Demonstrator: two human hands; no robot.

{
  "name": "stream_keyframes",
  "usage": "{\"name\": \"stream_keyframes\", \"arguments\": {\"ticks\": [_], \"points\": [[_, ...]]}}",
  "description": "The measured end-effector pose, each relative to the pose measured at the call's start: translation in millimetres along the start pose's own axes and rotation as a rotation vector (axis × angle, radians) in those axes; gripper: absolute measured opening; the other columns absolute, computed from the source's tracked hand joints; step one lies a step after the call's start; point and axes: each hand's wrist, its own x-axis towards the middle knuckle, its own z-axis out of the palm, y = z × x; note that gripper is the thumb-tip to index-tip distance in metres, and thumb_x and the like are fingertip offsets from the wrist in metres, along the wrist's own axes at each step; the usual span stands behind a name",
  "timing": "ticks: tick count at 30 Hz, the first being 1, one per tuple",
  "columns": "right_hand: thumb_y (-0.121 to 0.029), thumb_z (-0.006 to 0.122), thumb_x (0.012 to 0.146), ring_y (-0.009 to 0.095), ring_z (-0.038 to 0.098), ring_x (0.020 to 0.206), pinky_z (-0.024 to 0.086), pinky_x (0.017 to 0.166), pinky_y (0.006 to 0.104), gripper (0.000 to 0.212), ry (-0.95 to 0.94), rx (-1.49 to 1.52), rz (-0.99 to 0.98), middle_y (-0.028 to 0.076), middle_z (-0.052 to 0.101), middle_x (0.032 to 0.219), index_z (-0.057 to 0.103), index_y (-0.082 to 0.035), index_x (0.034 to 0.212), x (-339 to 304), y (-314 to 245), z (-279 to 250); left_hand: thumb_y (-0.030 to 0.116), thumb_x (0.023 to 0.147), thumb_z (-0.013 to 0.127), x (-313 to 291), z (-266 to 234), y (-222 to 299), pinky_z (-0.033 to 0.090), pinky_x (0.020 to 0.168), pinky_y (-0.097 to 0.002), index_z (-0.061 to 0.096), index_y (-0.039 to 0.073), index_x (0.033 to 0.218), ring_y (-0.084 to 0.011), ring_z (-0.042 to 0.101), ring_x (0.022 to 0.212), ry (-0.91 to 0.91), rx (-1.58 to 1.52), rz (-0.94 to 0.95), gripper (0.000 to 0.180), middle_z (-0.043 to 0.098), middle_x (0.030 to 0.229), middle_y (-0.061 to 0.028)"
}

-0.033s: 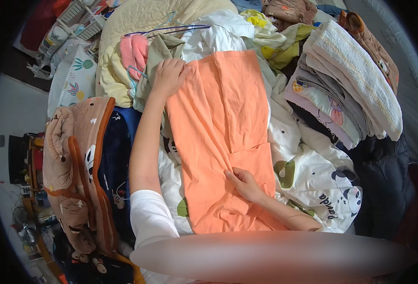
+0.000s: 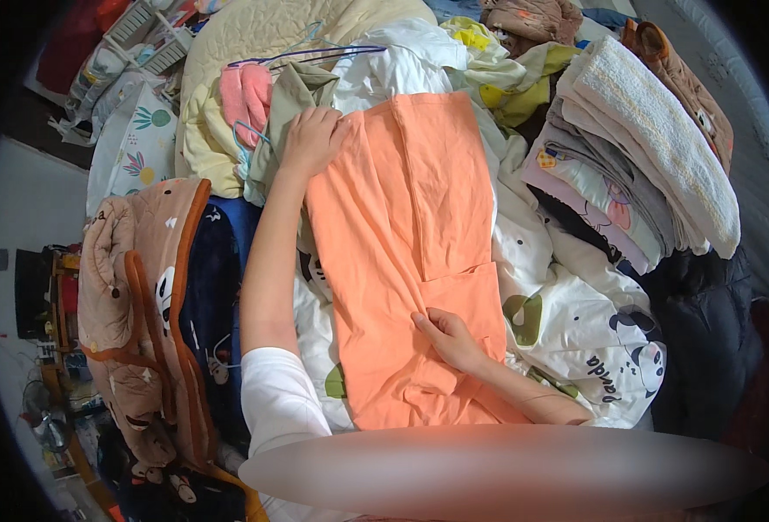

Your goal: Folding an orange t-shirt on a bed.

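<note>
A plain orange garment [image 2: 384, 226], probably a shirt, lies folded lengthwise in front of me, with a long seam or edge running down its middle. Its near end is bunched into creases and partly hidden by a grey blur. At its far left corner my left hand [image 2: 313, 139] curls its fingers over the cloth. My right hand [image 2: 450, 337] pinches a gathered fold near the lower middle, thumb uppermost. Beneath the garment spreads white bedding [image 2: 576, 339] with panda and green prints.
Folded towels and clothes [image 2: 654, 130] are stacked at the right. Brown fleece clothing [image 2: 128, 296] and dark blue fleece [image 2: 215, 287] lie at the left. Beyond the garment are a purple hanger [image 2: 315, 56], a pink cloth [image 2: 247, 94] and a white garment [image 2: 402, 61]. A white basket [image 2: 145, 35] stands far left.
</note>
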Motion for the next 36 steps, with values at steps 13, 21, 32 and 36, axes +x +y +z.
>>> {"name": "stream_keyframes", "arguments": {"ticks": [13, 21, 32, 36], "points": [[-0.039, 0.051, 0.100, 0.003, 0.033, 0.048, 0.030, 0.040, 0.0237, 0.043, -0.035, 0.005, 0.059, -0.007, 0.036, 0.061, 0.047, -0.007, 0.072, 1, -8, -1, 0.031, 0.090, 0.059, 3, 4, -10, 0.048, 0.078, -0.0451, 0.051, 0.006, 0.100, -0.0362, 0.059, 0.093, -0.011, -0.230, -0.265, 0.028, 0.061, 0.095, -0.0140], [-0.037, 0.051, 0.101, 0.002, 0.032, 0.047, 0.027, 0.039, 0.0234, 0.042, -0.050, 0.031, 0.039, -0.007, 0.034, 0.060, 0.046, -0.008, 0.071, 3, -3, 0, 0.026, 0.084, 0.068, -4, -4, -29, 0.047, 0.078, -0.0360, 0.055, 0.001, 0.092, -0.0308, 0.059, 0.087, -0.141, -0.208, -0.142, 0.029, 0.059, 0.089, -0.0142], [-0.039, 0.051, 0.100, 0.002, 0.032, 0.047, 0.026, 0.039, 0.0232, 0.043, -0.050, 0.051, 0.084, -0.007, 0.034, 0.060, 0.046, -0.009, 0.070, -1, -15, 0, 0.026, 0.083, 0.069, -5, 11, -36, 0.048, 0.080, -0.0394, 0.057, 0.004, 0.092, -0.0313, 0.061, 0.091, -0.026, -0.399, -0.181, 0.026, 0.062, 0.095, -0.0118], [-0.038, 0.051, 0.100, 0.002, 0.031, 0.046, 0.025, 0.038, 0.0235, 0.042, -0.068, 0.111, 0.136, -0.008, 0.034, 0.059, 0.046, -0.009, 0.071, -2, -15, -2, 0.023, 0.083, 0.068, -2, 8, -32, 0.048, 0.080, -0.0382, 0.058, 0.004, 0.087, -0.0292, 0.062, 0.091, -0.098, -0.375, -0.198, 0.022, 0.061, 0.094, -0.0113]]}}
